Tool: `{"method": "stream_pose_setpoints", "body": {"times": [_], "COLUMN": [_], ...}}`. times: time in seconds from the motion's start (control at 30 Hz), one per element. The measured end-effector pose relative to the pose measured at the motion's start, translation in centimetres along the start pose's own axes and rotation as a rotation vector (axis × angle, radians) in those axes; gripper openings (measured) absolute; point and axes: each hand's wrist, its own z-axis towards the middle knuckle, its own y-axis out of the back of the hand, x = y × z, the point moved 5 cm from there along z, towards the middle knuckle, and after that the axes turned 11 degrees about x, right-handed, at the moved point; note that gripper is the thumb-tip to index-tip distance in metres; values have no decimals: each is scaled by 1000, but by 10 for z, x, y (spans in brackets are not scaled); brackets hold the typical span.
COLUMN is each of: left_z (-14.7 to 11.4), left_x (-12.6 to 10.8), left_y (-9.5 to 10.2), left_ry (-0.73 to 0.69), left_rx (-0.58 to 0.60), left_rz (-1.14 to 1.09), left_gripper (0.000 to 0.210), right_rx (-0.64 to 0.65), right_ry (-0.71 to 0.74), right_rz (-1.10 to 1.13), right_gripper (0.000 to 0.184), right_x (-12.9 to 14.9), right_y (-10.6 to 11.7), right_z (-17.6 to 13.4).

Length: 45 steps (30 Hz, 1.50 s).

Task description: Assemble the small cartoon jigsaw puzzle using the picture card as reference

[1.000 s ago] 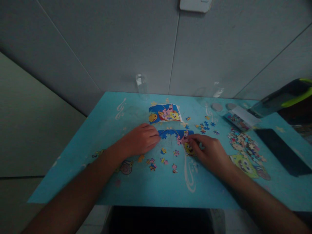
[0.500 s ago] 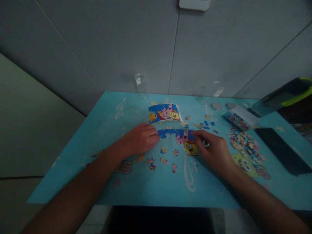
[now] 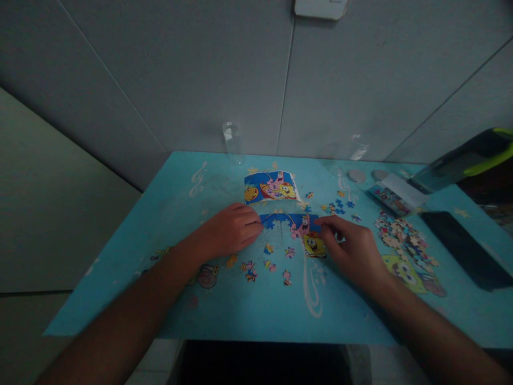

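A partly joined jigsaw puzzle (image 3: 305, 224) lies on the table in front of me, with a blue top strip and a pink and a yellow cartoon figure on its right part. At its left end my left hand (image 3: 236, 230) is closed, fingers together on the edge; the fingertips are partly hidden. My right hand (image 3: 350, 240) grips the right edge with bent thumb and fingers. Just behind lies the picture sheet (image 3: 272, 186) with the same cartoon scene. Several loose puzzle pieces (image 3: 268, 264) are scattered nearer to me, below the joined part.
Blue loose pieces (image 3: 339, 206) lie right of the sheet, and a larger pile of pieces (image 3: 404, 238) is farther right. Beside it are a dark flat object (image 3: 465, 248), an open small box (image 3: 396, 195) and a bottle (image 3: 449, 163). Clear containers (image 3: 233, 143) stand near the wall.
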Motion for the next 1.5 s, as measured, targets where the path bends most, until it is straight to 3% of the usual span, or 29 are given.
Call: {"method": "stream_pose_setpoints", "body": {"times": [0.33,0.7,1.2,1.5], "left_z": [0,-1,-11,-8], "left_x": [3,18,45,43], "left_y": [-2,-4,-6,-3], "left_ry": [17,207,453,449], "left_rx": [-10,-89,-115,-90], "left_rz": [-16,-20,28,-5], "left_gripper": [22,20,23,25], "right_rx": [20,150,94,158], "right_ry": [8,174,198,360], "right_rz": [-11,-29,46,40], "right_gripper": [26,26,24,22], "right_x": [-1,6,7,19], "right_y": [-3,-16,-12,-21], "right_z": [1,-1,-4,-9]}}
